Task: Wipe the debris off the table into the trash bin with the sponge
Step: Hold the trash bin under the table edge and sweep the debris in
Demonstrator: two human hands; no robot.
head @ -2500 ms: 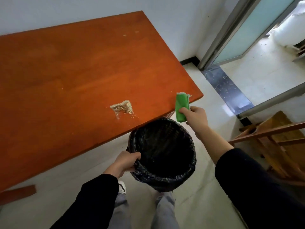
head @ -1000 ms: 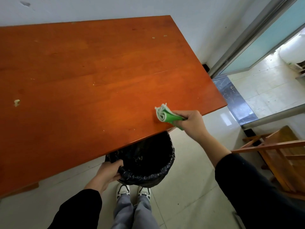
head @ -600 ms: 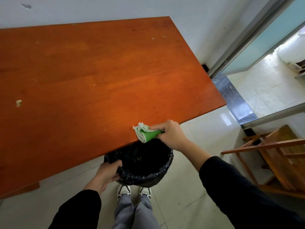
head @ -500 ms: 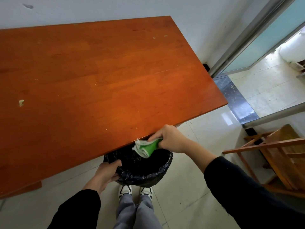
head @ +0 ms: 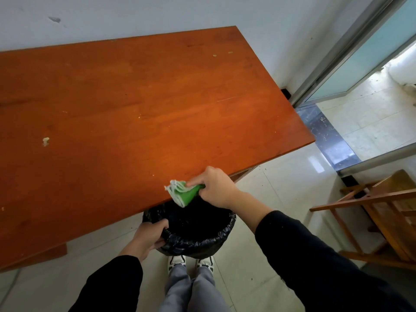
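Both hands busy: right hand point(head: 217, 188) grips sponge point(head: 182, 193); left hand point(head: 147, 238) holds bin point(head: 202, 238)

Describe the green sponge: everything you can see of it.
The sponge is green and soft-looking, squeezed into a wedge, with a whitish, layered, frayed end pointing left. The right hand grips its narrow right end, fingers curled round it. It lies tilted at the near edge of the table, partly over the wood and partly over the open mouth of the black-lined trash bin. Whether its underside touches the tabletop cannot be told.
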